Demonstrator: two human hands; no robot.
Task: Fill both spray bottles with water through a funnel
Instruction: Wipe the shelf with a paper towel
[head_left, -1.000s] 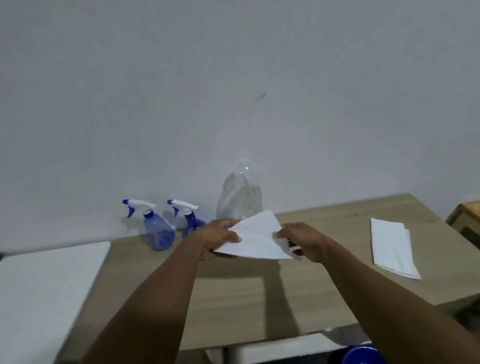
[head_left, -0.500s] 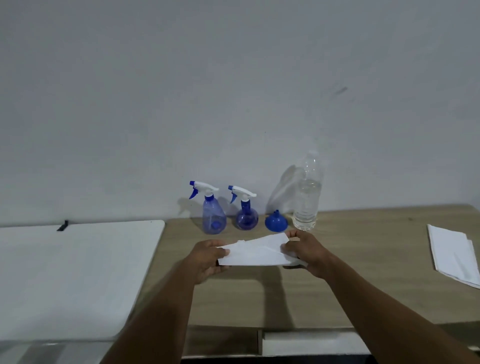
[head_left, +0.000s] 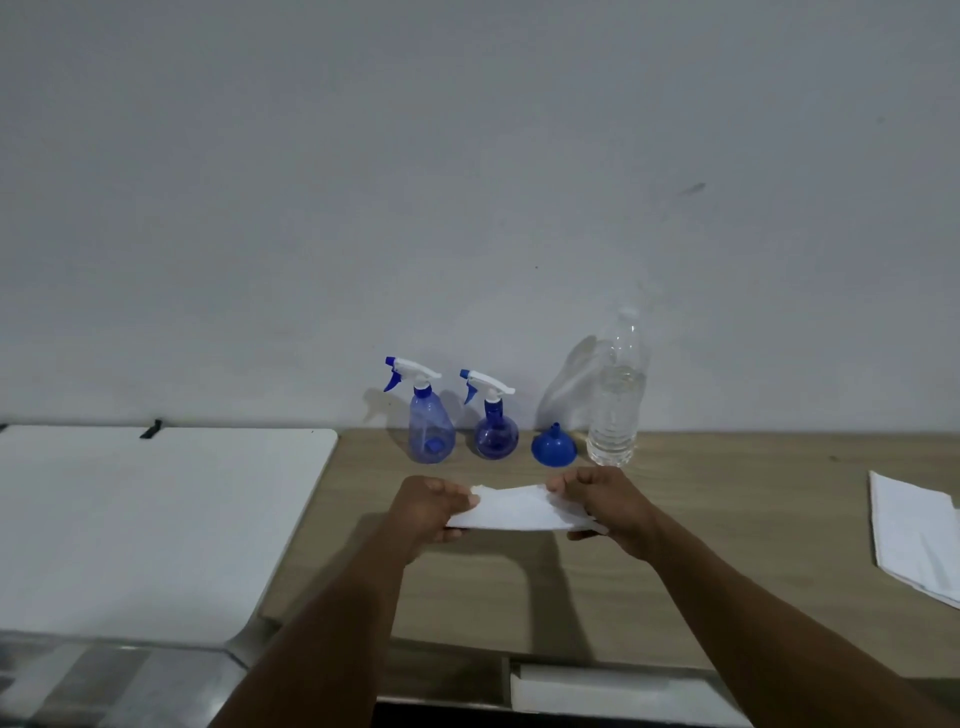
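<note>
Both hands are closed on one white cloth (head_left: 514, 514), the left hand (head_left: 434, 512) pinching its left end and the right hand (head_left: 602, 506) its right end, so it hangs stretched between them above the tabletop (head_left: 727, 545); it looks limp and light, and needs only a finger pinch. Just beyond, along the far edge by the wall, stand the task's things in a row: the left spray bottle (head_left: 430, 415), the rounder right spray bottle (head_left: 494, 418), a small blue funnel (head_left: 554, 447) set mouth-down, and a tall clear water bottle (head_left: 617, 395). The water bottle seems mostly full, so probably heavy and slick; take it around the ribbed lower body. The spray bottles look thin, light and tippy, possibly empty, best steadied at the neck below the white trigger head. The funnel is rigid; lift it by its spout. A folded white towel (head_left: 914, 535) lies far right.
</note>
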